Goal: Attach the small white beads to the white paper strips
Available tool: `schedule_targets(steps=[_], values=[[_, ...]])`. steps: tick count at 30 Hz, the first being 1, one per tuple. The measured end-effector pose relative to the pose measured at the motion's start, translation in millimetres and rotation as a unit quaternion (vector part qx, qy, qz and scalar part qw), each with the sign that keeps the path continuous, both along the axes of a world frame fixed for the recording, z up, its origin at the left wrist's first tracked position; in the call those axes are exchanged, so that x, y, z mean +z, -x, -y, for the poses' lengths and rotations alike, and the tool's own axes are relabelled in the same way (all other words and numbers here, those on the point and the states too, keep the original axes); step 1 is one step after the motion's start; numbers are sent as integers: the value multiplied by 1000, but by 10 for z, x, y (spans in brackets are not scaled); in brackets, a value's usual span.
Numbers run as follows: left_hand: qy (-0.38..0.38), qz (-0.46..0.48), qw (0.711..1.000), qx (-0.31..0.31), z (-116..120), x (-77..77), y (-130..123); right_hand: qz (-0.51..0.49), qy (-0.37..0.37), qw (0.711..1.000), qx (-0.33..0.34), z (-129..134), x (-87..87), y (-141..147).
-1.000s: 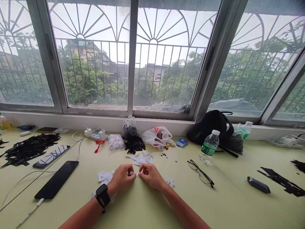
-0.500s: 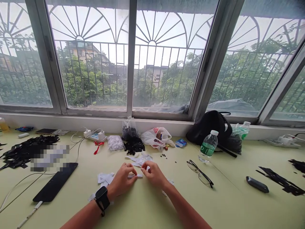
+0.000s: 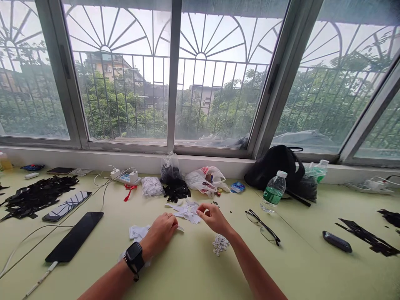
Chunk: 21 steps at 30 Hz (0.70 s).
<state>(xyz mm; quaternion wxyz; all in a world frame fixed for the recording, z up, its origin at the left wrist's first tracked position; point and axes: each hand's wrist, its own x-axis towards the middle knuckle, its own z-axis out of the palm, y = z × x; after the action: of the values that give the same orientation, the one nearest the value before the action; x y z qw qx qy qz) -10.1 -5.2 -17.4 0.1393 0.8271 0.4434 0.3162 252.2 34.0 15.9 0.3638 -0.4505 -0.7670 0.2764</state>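
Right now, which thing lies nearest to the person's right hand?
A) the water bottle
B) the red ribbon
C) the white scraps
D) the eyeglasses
C: the fingertips of the right hand are right beside the white scraps on the table.

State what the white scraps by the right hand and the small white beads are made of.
The white scraps look like thin paper or light fabric: matte, limp, with creased edges; the view cannot settle which. The small white beads look like smooth moulded plastic, given their even, faint sheen, though they are too small to be sure.
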Motion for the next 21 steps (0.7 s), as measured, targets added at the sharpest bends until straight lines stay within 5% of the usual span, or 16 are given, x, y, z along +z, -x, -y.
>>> schedule_targets(steps=[14, 21], values=[[7, 139, 990, -13, 47, 89, -36, 164, 226, 957, 78, -168, -1, -872], [8, 159, 987, -16, 45, 56, -36, 142, 233, 957, 94, -187, -33, -936]])
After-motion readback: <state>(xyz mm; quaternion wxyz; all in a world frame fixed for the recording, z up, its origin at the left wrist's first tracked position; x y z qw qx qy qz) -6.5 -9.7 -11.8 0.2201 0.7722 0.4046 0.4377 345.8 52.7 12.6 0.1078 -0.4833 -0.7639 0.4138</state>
